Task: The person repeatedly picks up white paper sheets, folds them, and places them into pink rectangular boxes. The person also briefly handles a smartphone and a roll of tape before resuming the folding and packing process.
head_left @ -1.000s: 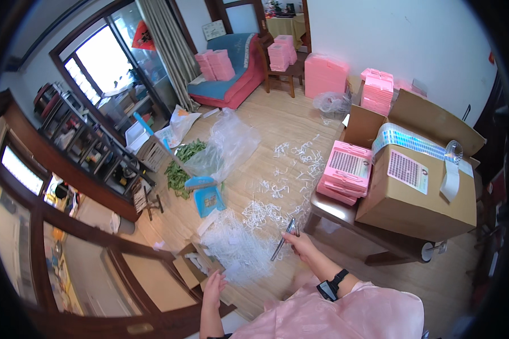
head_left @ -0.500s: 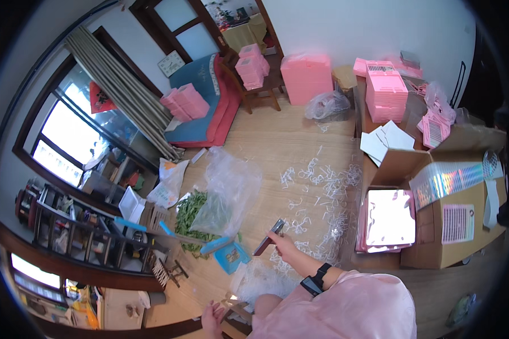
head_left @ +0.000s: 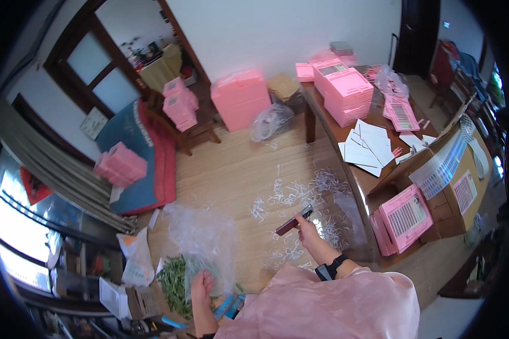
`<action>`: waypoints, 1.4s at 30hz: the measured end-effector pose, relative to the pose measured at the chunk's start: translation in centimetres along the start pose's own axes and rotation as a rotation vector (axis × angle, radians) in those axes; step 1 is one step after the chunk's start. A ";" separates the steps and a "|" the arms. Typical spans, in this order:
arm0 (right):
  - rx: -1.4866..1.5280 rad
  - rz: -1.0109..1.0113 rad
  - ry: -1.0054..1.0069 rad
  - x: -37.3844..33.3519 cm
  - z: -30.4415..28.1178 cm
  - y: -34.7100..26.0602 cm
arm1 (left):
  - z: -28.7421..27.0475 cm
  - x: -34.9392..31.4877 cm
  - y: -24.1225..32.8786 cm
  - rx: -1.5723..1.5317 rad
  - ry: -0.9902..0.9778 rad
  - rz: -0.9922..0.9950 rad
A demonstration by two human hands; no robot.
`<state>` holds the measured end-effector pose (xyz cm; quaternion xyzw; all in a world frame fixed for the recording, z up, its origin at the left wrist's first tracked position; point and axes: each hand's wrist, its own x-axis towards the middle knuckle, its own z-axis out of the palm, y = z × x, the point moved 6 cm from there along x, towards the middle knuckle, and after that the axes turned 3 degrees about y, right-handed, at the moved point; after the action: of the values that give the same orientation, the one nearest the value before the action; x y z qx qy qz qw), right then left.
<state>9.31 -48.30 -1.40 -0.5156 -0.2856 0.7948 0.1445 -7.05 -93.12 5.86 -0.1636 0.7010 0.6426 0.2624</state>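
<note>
My right hand [head_left: 307, 230] is closed around a slim oblong object [head_left: 288, 225], brown-red along its body with a silvery end. I cannot make out its kind. It is held above the floor beside scattered white curly strips [head_left: 294, 195]. A black watch-like band [head_left: 329, 268] is on my right wrist. My left hand [head_left: 201, 285] is empty, its fingers loosely curled and apart. Below it in the picture's left part are a clear plastic bag [head_left: 203, 234] and a heap of green leafy vegetables [head_left: 175, 282], both on the floor. Blue-handled items [head_left: 225, 305] lie close by, partly hidden.
On the right, a wooden table [head_left: 336, 150] bears pink stacks [head_left: 345, 93], white sheets [head_left: 370, 148] and a cardboard box [head_left: 472, 212]. More pink packs [head_left: 121, 164] lie on a blue-and-red sofa [head_left: 161, 164]. A chair [head_left: 201, 134] and a large pink block [head_left: 240, 101] stand at the back.
My view has swung right, showing more of the table and room there. My left hand has risen forward from the lower edge. My right hand still holds the oblong object, tilted flatter.
</note>
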 end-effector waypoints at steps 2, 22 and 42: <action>0.114 -0.029 0.059 1.1 2.0 -2.2 | 3.8 5.7 5.9 0.068 -0.135 0.038; 0.375 -0.421 -0.134 20.9 12.9 -33.7 | 59.1 24.9 29.0 0.614 -0.873 0.861; 0.312 -0.741 0.044 34.0 21.0 -54.2 | 87.9 38.9 42.5 0.692 -1.585 0.798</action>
<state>-27.64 6.25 12.64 -0.3666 -0.3250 0.7114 0.5039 -48.71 2.91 14.79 0.6578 0.4746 0.3658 0.4563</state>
